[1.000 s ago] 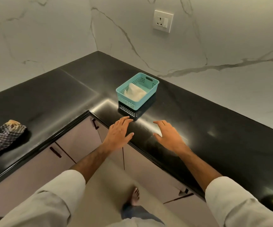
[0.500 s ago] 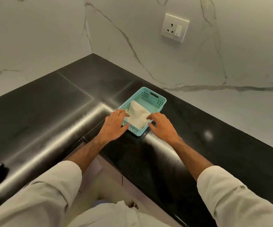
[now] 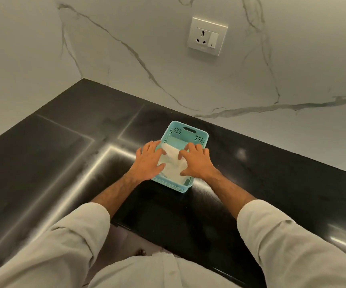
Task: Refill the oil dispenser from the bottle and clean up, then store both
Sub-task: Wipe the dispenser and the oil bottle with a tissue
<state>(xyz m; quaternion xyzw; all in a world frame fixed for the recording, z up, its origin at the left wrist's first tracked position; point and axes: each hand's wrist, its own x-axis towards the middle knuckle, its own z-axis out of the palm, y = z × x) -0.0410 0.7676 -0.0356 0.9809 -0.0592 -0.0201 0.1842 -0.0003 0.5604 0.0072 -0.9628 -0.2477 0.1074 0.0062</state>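
Two hands over one turquoise perforated plastic basket (image 3: 185,133): left hand (image 3: 149,163) and right hand (image 3: 197,163), fingers spread and bent, both press one white folded cloth (image 3: 171,164) inside it. One glossy black stone bench (image 3: 53,154) beneath; one white wall socket (image 3: 207,36) beyond, on veined marble.

Turquoise perforated basket (image 3: 198,135) holding a white cloth (image 3: 171,163); glossy black worktop (image 3: 64,154); white marble-pattern wall (image 3: 126,38) with grey veining; cream socket plate (image 3: 207,36); off-white sleeves (image 3: 80,231).
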